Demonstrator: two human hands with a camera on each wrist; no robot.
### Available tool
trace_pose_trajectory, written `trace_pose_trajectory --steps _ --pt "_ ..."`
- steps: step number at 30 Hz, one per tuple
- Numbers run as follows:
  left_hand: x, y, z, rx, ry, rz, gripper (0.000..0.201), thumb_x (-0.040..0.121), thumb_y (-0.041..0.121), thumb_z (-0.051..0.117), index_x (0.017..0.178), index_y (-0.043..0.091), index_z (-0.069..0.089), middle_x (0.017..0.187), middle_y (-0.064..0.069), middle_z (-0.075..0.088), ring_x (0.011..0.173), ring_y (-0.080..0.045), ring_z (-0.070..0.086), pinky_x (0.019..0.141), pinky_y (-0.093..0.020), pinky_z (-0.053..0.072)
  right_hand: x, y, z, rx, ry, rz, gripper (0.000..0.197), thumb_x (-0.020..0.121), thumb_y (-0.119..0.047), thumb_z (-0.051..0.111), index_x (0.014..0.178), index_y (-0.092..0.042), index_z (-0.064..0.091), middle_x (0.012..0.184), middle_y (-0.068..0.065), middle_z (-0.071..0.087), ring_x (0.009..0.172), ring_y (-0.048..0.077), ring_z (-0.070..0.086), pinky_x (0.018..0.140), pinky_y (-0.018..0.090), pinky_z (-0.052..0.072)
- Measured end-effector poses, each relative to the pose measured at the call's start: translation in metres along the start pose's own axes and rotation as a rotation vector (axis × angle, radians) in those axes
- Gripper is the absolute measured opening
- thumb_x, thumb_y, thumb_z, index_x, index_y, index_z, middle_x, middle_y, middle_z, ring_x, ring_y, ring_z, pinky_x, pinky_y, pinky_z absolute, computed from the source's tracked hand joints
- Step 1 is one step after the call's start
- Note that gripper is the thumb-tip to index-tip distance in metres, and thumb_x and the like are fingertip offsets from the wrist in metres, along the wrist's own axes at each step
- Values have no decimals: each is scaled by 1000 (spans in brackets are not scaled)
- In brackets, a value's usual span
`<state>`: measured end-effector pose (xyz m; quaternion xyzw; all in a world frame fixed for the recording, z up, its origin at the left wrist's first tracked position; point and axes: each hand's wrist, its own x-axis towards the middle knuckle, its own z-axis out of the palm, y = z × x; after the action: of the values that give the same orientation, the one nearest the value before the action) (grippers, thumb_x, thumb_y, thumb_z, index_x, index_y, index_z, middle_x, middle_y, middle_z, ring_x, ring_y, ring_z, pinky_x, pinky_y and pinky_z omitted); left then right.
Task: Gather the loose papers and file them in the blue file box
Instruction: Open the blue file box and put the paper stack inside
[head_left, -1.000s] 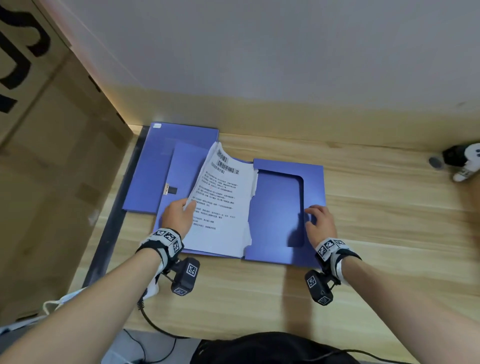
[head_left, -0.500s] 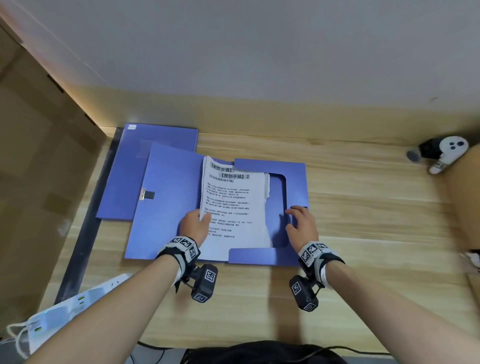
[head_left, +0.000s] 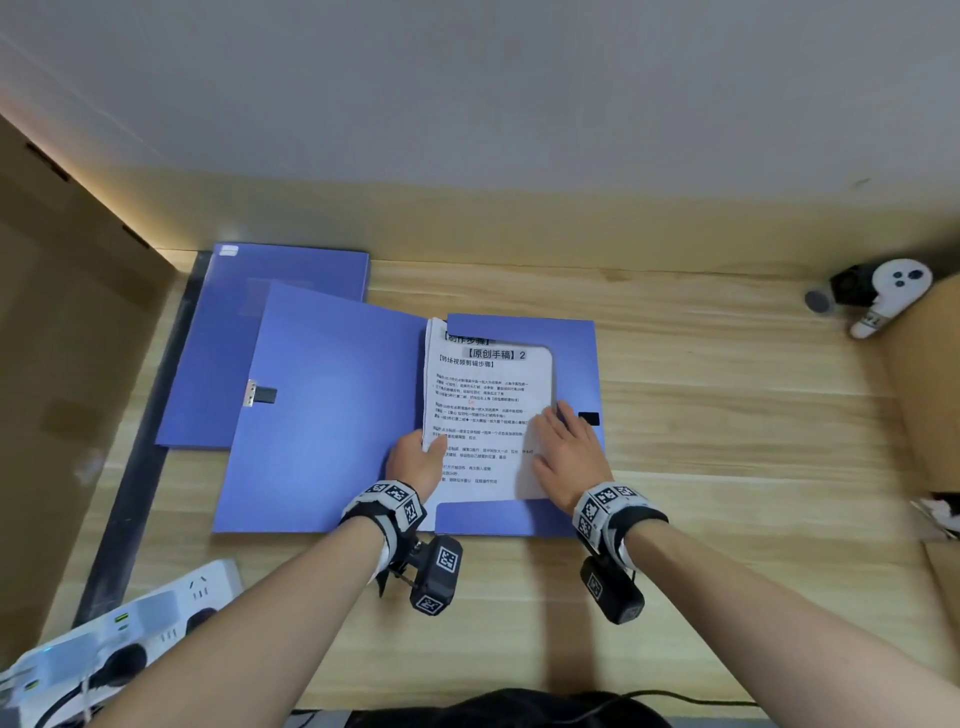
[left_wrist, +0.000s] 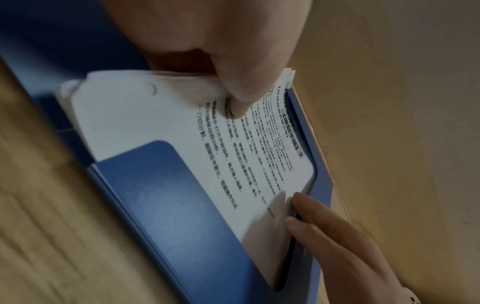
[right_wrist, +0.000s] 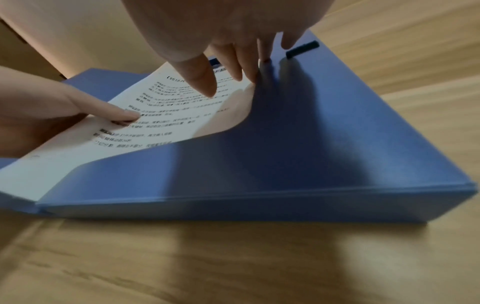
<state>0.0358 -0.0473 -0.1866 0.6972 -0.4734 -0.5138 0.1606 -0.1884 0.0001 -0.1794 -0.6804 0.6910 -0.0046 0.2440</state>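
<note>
The blue file box (head_left: 519, 327) lies open on the wooden desk, its lid (head_left: 332, 415) folded out to the left. A stack of printed papers (head_left: 488, 405) lies flat inside it, tucked under the box's top and bottom flaps. My left hand (head_left: 431, 441) pinches the stack's left edge, thumb on top (left_wrist: 239, 98), the other fingers hidden beneath. My right hand (head_left: 550, 415) lies flat with straight fingers (right_wrist: 205, 82) on the papers' right edge, where the side flap (right_wrist: 311, 144) begins. A black clasp (head_left: 588, 419) sits just right of those fingers.
A second blue folder (head_left: 291, 270) lies under the lid at the back left. A white controller (head_left: 893, 286) rests at the far right. A power strip (head_left: 130, 623) sits at the front left. Cardboard boxes (head_left: 78, 364) flank the desk.
The papers went from curled and raised to flat inside the box, slid right under the flaps. My right hand moved from the side flap onto the papers' right edge.
</note>
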Motion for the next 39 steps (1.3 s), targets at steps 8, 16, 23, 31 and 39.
trace_pose_trajectory --steps 8,16,23,31,39 --pt "-9 23 14 -23 140 -93 33 92 16 50 124 22 45 104 5 61 87 -24 61 71 -30 47 -3 10 -11 396 186 105 61 85 -11 48 145 -7 37 156 11 31 148 27 19 120 34 15" --pt "-4 43 58 46 7 -149 30 92 20 48 122 16 53 114 0 62 89 -24 57 74 -30 44 -17 39 0 563 40 400 72 84 -29 47 148 -21 16 155 5 26 137 31 37 103 46 42" --pt "-7 50 66 144 -1 -226 34 88 27 49 119 14 49 114 -3 62 93 -29 59 82 -37 50 -19 46 -8 502 -13 353 74 95 -23 46 156 -15 4 165 1 2 151 19 9 117 31 17" --pt "-7 54 58 307 117 -44 36 86 25 52 120 12 57 129 -10 49 114 -31 54 95 -43 48 -22 47 -17 411 -29 282 75 94 -28 47 156 -15 5 164 -5 -8 150 17 10 112 32 29" --pt "-28 61 74 358 -1 -60 69 91 28 53 149 7 23 151 -12 30 135 -33 37 105 -43 40 -20 42 -17 374 -67 284 81 94 -30 49 155 -13 -1 164 0 -13 151 21 9 109 31 31"
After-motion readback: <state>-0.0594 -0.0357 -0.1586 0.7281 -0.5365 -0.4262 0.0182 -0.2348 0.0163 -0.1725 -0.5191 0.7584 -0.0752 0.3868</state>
